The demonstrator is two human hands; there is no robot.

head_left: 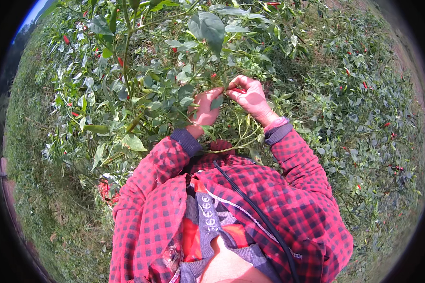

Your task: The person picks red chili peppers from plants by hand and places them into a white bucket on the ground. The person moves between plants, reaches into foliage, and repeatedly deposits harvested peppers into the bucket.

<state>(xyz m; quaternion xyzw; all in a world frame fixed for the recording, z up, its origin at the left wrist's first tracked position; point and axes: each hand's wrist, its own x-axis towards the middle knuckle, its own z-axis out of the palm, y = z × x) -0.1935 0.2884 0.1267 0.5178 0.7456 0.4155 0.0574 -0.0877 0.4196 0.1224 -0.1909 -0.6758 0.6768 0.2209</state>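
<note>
My right hand is closed with a red chili pepper showing between its fingers and thumb. Close beside it, my left hand reaches in among the chili plant's leaves, its fingertips almost meeting those of the right. A green leaf covers part of the left hand, and whether those fingers pinch a stem is hidden. Just above the hands, another red chili hangs in the foliage. A thin green branch curves below both wrists, in front of my checked jacket.
A tall chili stem rises at the upper left, and a broad leaf overhangs the top middle. Green chilies hang at left. A heap of red chilies lies beside my left sleeve, partly hidden. More chili plants spread rightward.
</note>
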